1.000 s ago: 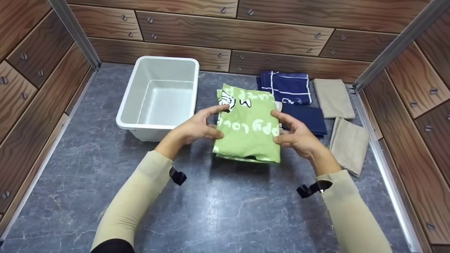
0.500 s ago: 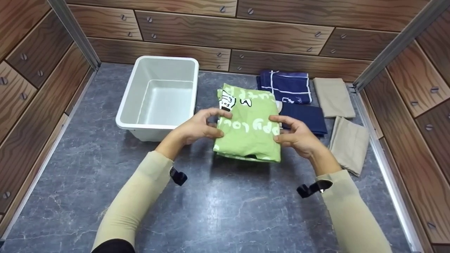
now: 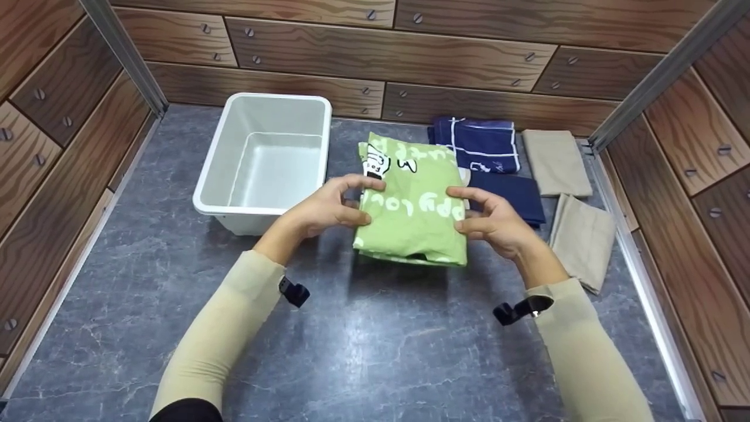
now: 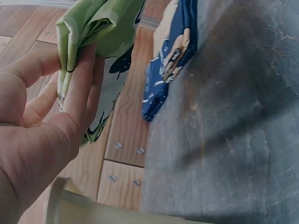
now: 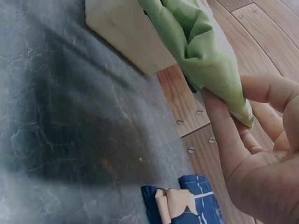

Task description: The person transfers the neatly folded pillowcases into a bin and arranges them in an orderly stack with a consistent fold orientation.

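A folded green cloth [image 3: 410, 234] with white lettering and a black-and-white cartoon print is held up off the tabletop. My left hand [image 3: 328, 208] pinches its left edge, thumb and fingers on opposite faces, as the left wrist view shows at the folded layers [image 4: 105, 28]. On the opposite edge my right hand [image 3: 495, 223] grips it the same way; in the right wrist view the folded end [image 5: 212, 65] sits between thumb and fingers. The cloth partly covers a dark blue folded cloth [image 3: 507, 198] behind it. What the cloth is made into cannot be told.
Left of the hands stands a white plastic tub [image 3: 220, 209] with nothing visible inside. At the back right lies a navy folded cloth [image 3: 483, 140] with white lines. Two beige folded cloths [image 3: 556, 164] lie by the right wall. Wood-patterned panels [image 3: 328, 53] enclose the grey marbled tabletop [image 3: 375, 351].
Both hands have raised the green cloth slightly, away from me, and its far edge tilts a little. The other cloths and the tub have stayed put.
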### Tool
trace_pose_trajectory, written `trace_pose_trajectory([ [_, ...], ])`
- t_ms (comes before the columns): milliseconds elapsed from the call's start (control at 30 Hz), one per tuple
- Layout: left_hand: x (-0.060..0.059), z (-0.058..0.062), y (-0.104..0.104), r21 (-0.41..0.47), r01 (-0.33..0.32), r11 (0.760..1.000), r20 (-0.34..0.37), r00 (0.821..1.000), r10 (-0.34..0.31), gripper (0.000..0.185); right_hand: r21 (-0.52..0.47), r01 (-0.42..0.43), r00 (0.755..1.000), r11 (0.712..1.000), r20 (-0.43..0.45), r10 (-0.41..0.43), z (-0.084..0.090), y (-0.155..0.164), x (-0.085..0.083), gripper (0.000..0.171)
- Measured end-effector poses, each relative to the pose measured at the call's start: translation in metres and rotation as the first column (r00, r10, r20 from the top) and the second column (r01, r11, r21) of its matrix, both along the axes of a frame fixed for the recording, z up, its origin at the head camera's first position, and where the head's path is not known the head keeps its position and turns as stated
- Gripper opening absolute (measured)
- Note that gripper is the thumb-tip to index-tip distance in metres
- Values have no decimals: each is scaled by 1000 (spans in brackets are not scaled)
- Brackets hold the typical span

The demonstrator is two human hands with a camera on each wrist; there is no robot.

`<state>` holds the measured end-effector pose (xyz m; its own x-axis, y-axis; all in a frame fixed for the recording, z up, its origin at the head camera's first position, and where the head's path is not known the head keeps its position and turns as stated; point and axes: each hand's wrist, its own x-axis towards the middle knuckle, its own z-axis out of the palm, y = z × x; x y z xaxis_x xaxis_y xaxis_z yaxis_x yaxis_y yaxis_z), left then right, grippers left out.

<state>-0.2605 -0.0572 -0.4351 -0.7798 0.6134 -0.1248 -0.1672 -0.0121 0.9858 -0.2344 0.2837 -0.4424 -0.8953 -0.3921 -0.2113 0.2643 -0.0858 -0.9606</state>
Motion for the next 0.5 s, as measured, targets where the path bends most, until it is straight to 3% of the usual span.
trace_pose_trajectory([
  [300, -6, 15, -13, 16, -14, 1000, -39, 999, 14, 68, -21, -10, 1000, 1000, -18, 10, 13, -10, -11, 70],
  [500, -11, 20, -25, 75, -20, 997, -51, 998, 24, 69, -32, -13, 1000, 999, -21, 13, 23, -21, -19, 71],
])
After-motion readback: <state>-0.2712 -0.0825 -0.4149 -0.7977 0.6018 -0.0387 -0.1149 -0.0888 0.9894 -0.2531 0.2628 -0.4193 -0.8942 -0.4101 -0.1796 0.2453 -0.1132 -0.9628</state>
